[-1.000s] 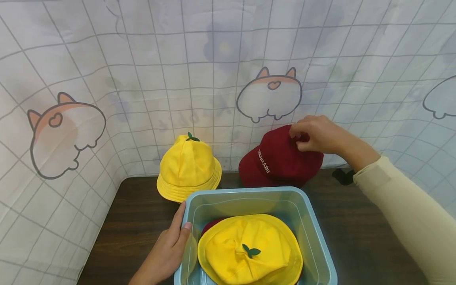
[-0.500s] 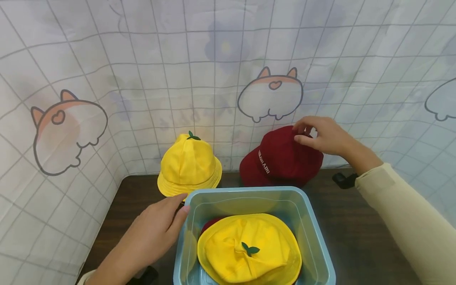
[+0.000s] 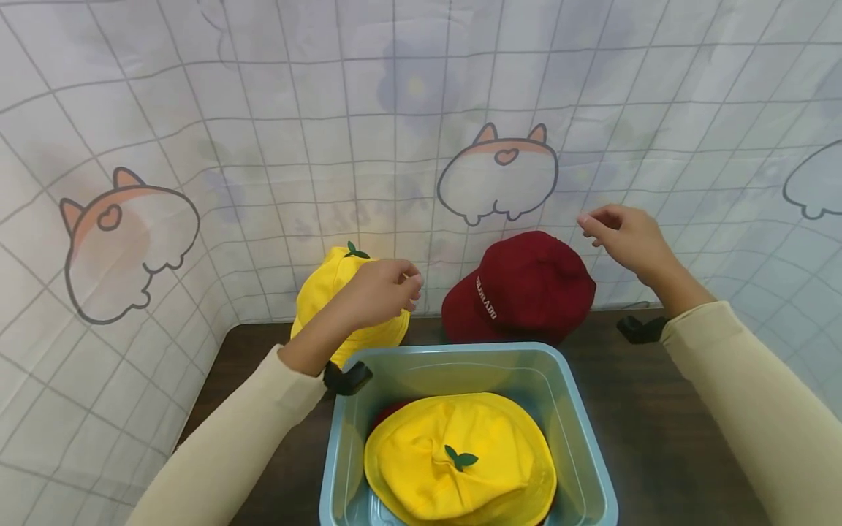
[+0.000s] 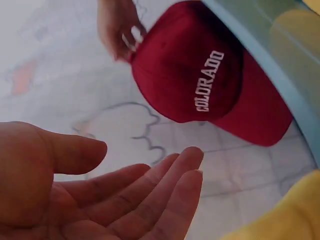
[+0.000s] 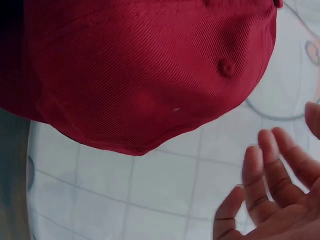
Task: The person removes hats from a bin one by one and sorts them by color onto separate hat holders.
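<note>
One red cap (image 3: 534,288) below-left of right grip (image 3: 629,237), near, not touching

Left hand (image 3: 384,292) off bin (image 3: 454,349), raised; right hand (image 3: 628,235) off red cap (image 3: 536,288).

"Where's the tub (image 3: 454,349)?"

"On the table (image 3: 664,416), at the front, in the middle."

"What's in it?"

"One hat (image 3: 454,467). Some other thing (image 3: 391,411) peeks out at its back left edge."

"And behind the tub?"

"The back hat (image 3: 322,299) is on the left. The cap (image 3: 533,285) is on the right. There's a gap between them."

"What's behind those?"

"A cloth (image 3: 421,153). It goes round both sides too."

"Where are the hands?"

"The left hand (image 3: 384,292) is in front of the back hat. I can't tell if they touch. The right hand (image 3: 625,234) is just right of the cap, not touching it."
</note>
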### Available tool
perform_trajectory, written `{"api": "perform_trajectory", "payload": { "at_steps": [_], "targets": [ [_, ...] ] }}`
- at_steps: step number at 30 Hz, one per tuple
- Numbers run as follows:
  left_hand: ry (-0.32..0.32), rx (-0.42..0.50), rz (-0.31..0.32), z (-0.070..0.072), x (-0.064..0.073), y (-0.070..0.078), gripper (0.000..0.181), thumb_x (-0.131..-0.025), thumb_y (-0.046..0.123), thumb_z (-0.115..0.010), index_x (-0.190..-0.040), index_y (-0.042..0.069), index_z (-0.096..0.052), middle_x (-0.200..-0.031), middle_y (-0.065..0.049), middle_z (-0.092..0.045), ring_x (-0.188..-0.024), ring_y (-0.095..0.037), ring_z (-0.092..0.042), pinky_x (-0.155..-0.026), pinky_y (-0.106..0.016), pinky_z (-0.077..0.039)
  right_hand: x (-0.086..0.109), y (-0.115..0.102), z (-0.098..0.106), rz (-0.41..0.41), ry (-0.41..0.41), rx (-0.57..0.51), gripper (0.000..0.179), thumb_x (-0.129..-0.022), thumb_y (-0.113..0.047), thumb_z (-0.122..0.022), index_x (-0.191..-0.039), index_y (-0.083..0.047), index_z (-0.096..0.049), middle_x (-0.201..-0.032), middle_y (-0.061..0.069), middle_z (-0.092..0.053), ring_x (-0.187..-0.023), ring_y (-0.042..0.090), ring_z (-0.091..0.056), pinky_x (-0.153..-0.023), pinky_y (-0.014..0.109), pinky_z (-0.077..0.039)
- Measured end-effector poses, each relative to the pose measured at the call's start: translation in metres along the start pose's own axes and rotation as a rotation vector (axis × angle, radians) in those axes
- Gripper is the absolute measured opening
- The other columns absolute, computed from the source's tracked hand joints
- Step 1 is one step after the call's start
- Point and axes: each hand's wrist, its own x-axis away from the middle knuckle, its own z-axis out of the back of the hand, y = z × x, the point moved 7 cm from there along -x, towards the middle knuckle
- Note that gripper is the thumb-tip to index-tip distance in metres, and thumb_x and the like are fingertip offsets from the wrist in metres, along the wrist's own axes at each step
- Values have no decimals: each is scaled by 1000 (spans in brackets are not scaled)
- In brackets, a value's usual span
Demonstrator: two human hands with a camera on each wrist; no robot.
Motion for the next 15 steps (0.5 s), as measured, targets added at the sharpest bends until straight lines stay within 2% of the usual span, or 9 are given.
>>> {"api": "perform_trajectory", "payload": {
  "at_steps": [3, 5, 8, 11, 15],
  "targets": [
    [-62, 109, 110, -14, -27, -7, 37, -108, 29, -51, -132, 3, -61, -110, -12, -71, -91, -24, -74, -83, -35, -62, -1, 15, -4, -82, -43, -72, 73, -100, -65, -47, -139, -4, -57, -131, 23, -62, -113, 34, -58, -98, 52, -49],
    [-102, 140, 159, -26, -42, -11, 38, -107, 26, -53, -134, 1, -60, -113, -16, -70, -92, -25, -74, -85, -36, -62, -2, 25, -8, -141, -71, -134, 78, -98, -67, -48, -142, -3, -54, -137, 24, -58, -117, 35, -56, -105, 57, -47],
    [-168, 190, 221, -44, -61, -15, 38, -106, 21, -55, -135, -3, -58, -119, -22, -66, -100, -34, -74, -90, -41, -60, -3, 40, -16, -221, -142, -209, 85, -96, -70, -48, -149, -4, -48, -146, 24, -52, -126, 36, -51, -110, 54, -45],
    [-214, 204, 267, -59, -76, -21, 39, -104, 17, -56, -135, -6, -57, -125, -24, -63, -102, -37, -73, -92, -43, -59, -1, 48, -27, -284, -238, -253, 89, -95, -71, -48, -154, -5, -42, -153, 24, -46, -134, 37, -46, -106, 45, -48],
    [-224, 201, 337, -71, -90, -32, 36, -103, 13, -55, -132, -7, -60, -125, -23, -60, -93, -33, -66, -90, -42, -60, 1, 55, -41, -331, -348, -281, 87, -98, -67, -49, -157, -4, -37, -156, 24, -42, -138, 39, -43, -94, 34, -49]
  ]
}}
